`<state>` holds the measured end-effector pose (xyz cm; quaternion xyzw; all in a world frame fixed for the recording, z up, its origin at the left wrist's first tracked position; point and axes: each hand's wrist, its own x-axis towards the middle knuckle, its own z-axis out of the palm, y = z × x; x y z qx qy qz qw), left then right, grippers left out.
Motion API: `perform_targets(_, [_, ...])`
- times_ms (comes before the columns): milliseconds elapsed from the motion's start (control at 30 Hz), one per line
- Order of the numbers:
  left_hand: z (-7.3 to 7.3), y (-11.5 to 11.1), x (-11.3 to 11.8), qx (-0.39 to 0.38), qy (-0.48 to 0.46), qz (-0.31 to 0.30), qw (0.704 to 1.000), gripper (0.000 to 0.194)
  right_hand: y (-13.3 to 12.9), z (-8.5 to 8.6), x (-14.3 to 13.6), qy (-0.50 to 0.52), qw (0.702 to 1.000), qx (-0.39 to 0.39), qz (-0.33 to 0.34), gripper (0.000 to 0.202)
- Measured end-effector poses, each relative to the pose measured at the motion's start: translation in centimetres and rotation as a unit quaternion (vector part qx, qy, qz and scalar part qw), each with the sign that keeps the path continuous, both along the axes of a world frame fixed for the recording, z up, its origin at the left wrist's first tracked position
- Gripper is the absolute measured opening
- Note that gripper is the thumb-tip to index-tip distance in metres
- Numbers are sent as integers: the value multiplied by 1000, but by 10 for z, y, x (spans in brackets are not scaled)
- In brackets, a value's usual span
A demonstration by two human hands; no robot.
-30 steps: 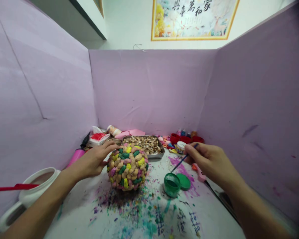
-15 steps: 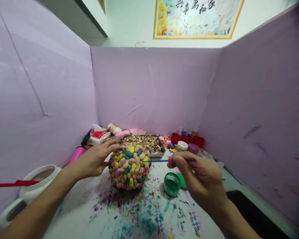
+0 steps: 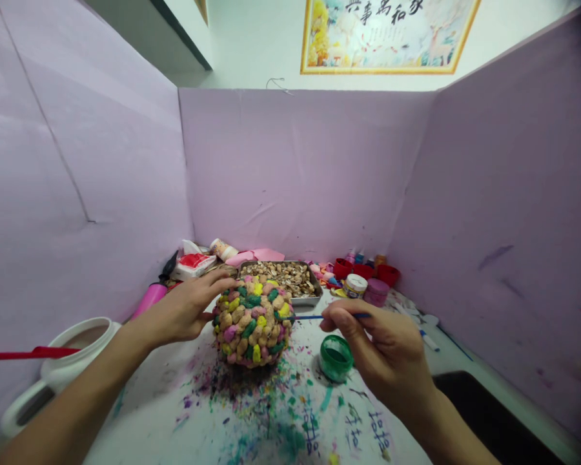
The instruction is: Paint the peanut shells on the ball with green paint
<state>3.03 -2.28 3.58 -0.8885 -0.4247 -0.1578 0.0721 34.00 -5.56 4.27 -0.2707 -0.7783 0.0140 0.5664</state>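
Note:
A round ball covered in peanut shells (image 3: 252,323) stands on the paint-spattered table, its shells partly painted pink, yellow and green and partly bare. Against its upper left side rests my left hand (image 3: 193,307), fingers stretched and apart. My right hand (image 3: 377,339) pinches a thin blue paintbrush (image 3: 308,317), whose tip meets the right side of the ball. Below the brush sits an uncapped jar of green paint (image 3: 336,358), just left of my right hand.
Behind the ball lies a metal tray (image 3: 314,299) of shells. Red cups (image 3: 388,276), a white jar (image 3: 355,285) and a pink jar (image 3: 376,292) stand at the back right. A white jug (image 3: 84,345) with a red stick is at left, a black object (image 3: 489,413) at right.
My right hand has shifted slightly left and down with the paintbrush; its tip now sits lower at the ball's right side. My left hand stays on the ball.

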Motion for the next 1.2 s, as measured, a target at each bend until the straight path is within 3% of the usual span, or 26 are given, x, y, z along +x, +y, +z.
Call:
perform_targets(633, [2,-2,1,14,0,-9,1000,64,-3,1,-4,2,1000,4,11,17])
perform_targets(1200, [-2,3,-4,16,-5,-2,1000,67,-4,3,-6,-33,997,65,7,15])
